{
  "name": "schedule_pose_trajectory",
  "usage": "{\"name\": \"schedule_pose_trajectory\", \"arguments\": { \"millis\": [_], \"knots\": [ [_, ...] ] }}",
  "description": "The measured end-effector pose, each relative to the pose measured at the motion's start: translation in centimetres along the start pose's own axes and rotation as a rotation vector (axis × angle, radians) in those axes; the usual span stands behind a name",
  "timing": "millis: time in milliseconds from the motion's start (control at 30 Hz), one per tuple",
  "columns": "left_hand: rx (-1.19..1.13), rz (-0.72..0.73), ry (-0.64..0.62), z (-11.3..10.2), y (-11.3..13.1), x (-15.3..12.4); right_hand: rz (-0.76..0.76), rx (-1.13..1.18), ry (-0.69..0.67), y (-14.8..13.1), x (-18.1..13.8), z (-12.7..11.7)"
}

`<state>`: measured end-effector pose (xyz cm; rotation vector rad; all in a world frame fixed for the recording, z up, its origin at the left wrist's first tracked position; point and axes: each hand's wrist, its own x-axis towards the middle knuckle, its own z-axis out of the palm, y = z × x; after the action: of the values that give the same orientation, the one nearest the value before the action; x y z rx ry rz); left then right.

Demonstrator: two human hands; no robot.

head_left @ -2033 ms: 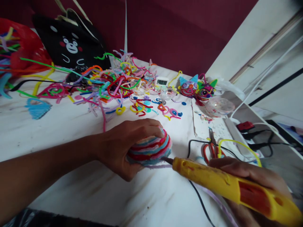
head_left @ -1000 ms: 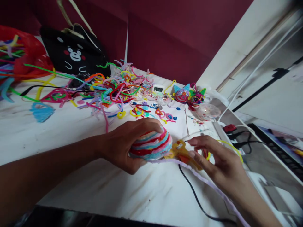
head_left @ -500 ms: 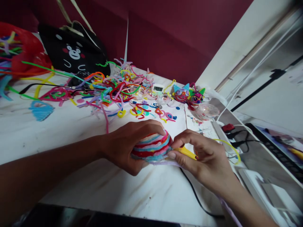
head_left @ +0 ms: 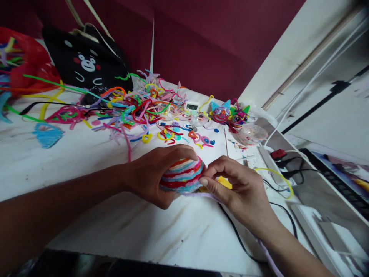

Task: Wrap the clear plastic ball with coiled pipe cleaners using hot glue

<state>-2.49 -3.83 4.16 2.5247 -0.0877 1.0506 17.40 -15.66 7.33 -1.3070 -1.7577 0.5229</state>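
Observation:
My left hand (head_left: 150, 175) is wrapped around a striped ball (head_left: 184, 177) covered with rows of fuzzy pipe cleaner in red, blue, pink, orange and lilac. At the ball's right edge, my right hand (head_left: 235, 186) has thumb and index finger pinched against the fuzzy surface. What lies right between those fingertips is hidden. A lilac pipe cleaner (head_left: 198, 194) runs along the underside of the ball, passes behind my right hand and shows again below the forearm. Partly covered by my right fingers is a yellow object (head_left: 224, 182), its kind unclear.
A tangled heap of pipe cleaners (head_left: 144, 104) covers the table's back, near a small digital timer (head_left: 191, 106). Two decorated cat-like heads (head_left: 220, 112) stand behind clear plastic domes (head_left: 252, 134). A black bag (head_left: 86, 61) leans at back left. A power strip (head_left: 273, 165) and cables lie right.
Both hands and the ball have shifted slightly left. My right fingertips have moved up along the ball's edge, and less of the yellow object shows.

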Motion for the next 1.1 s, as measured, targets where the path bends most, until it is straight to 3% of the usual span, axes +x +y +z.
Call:
{"name": "schedule_pose_trajectory", "arguments": {
  "millis": [133,333,567,800,933,1100],
  "knots": [
    [-0.013,-0.024,0.003,0.1,-0.1,0.0,0.068,0.066,0.02,0.5,-0.1,0.5],
    [-0.008,-0.063,0.0,0.3,-0.2,-0.1,0.219,0.363,0.017,1.5,-0.3,0.7],
    [0.009,-0.088,0.0,0.3,-0.4,-0.2,0.329,0.463,0.066,0.8,-0.5,0.6],
    [0.068,-0.073,0.045,0.5,-0.7,-0.4,0.527,0.525,0.001,1.0,-0.5,1.4],
    [0.066,-0.064,0.063,0.5,-0.8,-0.3,0.588,0.658,-0.064,1.3,-0.3,1.6],
    [0.06,-0.046,0.093,0.9,-0.9,-0.5,0.671,0.857,-0.043,1.2,-0.1,2.3]
  ]
}}
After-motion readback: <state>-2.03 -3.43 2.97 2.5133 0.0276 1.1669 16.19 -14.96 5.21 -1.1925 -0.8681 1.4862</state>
